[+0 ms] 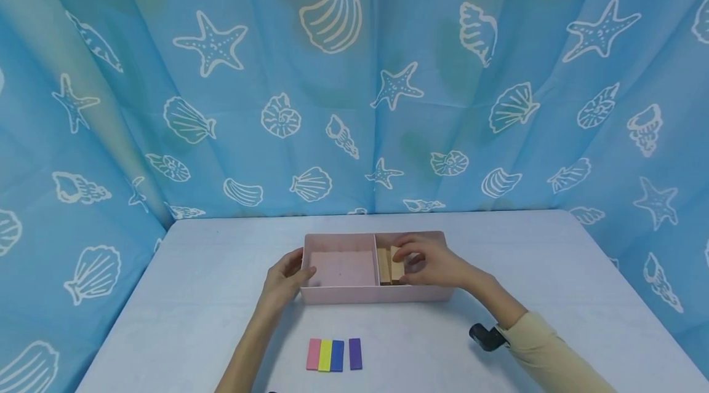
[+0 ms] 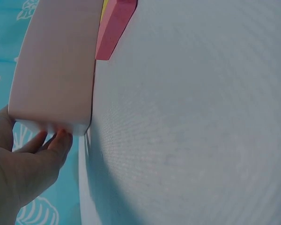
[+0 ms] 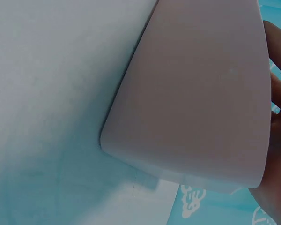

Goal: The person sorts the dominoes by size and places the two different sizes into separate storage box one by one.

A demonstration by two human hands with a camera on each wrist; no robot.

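Note:
A pale pink box (image 1: 340, 296) with two compartments lies across the table. My left hand (image 1: 284, 282) grips its left end, thumb over the rim and fingers along the outer wall; the left wrist view shows these fingers against the end of the box. Over the right compartment, my right hand (image 1: 432, 262) pinches a plain wooden block (image 1: 397, 267) between thumb and fingers. Beside it in the same compartment stands another wooden block (image 1: 384, 265). The right wrist view shows mostly the box's outer wall (image 3: 192, 103), which hides the fingertips.
In front of the box lie a pink block (image 1: 313, 354), a yellow block (image 1: 325, 355) and a blue block (image 1: 336, 356) side by side, with a purple block (image 1: 356, 354) slightly apart. A blue shell-patterned curtain (image 1: 332, 104) hangs behind the white table (image 1: 221, 270).

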